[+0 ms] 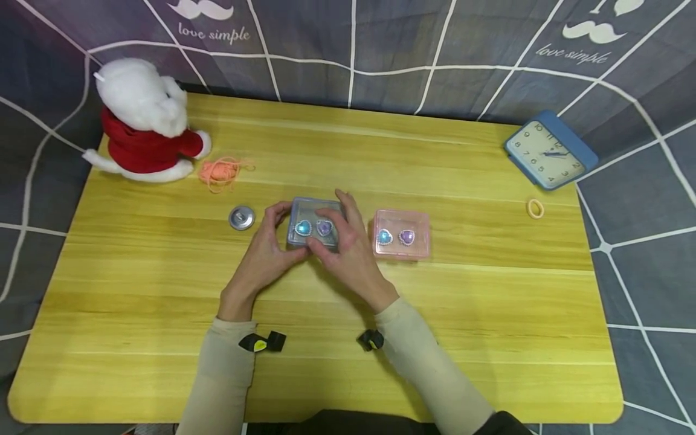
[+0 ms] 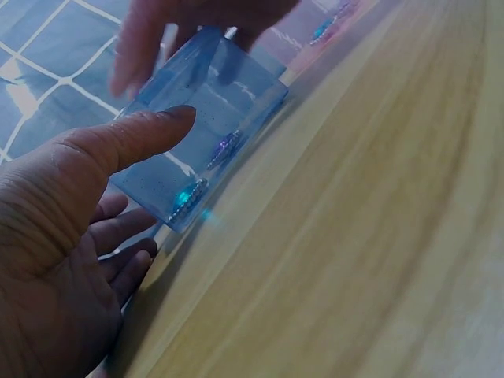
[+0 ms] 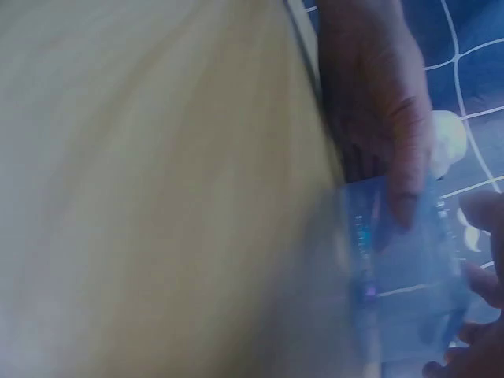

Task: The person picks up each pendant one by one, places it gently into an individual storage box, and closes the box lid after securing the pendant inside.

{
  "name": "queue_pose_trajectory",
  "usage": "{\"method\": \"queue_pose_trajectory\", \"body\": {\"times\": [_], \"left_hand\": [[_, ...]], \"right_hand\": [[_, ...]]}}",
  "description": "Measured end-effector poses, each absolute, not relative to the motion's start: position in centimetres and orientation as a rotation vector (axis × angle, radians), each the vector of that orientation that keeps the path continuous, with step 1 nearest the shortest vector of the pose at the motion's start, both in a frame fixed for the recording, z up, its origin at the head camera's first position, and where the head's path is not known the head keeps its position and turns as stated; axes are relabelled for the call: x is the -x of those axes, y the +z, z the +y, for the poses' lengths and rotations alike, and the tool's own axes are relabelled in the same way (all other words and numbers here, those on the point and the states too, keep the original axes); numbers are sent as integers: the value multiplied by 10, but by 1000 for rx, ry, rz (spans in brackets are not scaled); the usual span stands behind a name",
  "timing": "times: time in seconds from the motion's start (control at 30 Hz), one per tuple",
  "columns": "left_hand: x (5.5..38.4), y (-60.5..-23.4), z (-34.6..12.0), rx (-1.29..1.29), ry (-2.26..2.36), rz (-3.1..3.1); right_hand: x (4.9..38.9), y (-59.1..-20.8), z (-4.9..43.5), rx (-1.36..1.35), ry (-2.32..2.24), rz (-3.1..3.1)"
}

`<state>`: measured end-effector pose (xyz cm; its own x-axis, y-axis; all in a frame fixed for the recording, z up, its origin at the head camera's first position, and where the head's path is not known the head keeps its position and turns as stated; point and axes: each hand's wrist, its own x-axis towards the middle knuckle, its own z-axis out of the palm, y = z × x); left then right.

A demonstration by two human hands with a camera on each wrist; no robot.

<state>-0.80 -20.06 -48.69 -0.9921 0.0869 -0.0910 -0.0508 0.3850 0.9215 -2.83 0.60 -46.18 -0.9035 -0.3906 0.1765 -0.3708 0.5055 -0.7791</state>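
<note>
A clear blue lidded box (image 1: 318, 211) stands near the middle of the table, with a blue heart gem (image 1: 303, 228) and a purple heart gem (image 1: 324, 228) inside. My left hand (image 1: 266, 244) grips its left side, thumb on the near side and fingers behind. Above its right part, my right hand (image 1: 348, 241) spreads its fingers, overlapping the lid in the head view. In the left wrist view, those right fingers (image 2: 138, 47) are blurred at the box's far end. Right beside the right hand sits a clear pink box (image 1: 402, 251) with similar blue and purple heart gems.
On the wooden table (image 1: 163, 338), a round silver button-like disc (image 1: 241, 217) lies left of my hands. Behind it are orange yarn (image 1: 220, 171) and a white plush toy (image 1: 141, 115) in red. A blue clock (image 1: 551, 151) and a pale ring (image 1: 535, 209) are at the right.
</note>
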Motion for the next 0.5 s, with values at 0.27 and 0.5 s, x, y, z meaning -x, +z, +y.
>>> {"method": "queue_pose_trajectory", "body": {"times": [0.27, 0.5], "left_hand": [[7, -491, -201, -38, 1667, 2515], [-11, -473, -203, 14, 1542, 2601]], "right_hand": [[23, -430, 25, 730, -1556, 2668], [12, -424, 91, 688, -1570, 2867]]}}
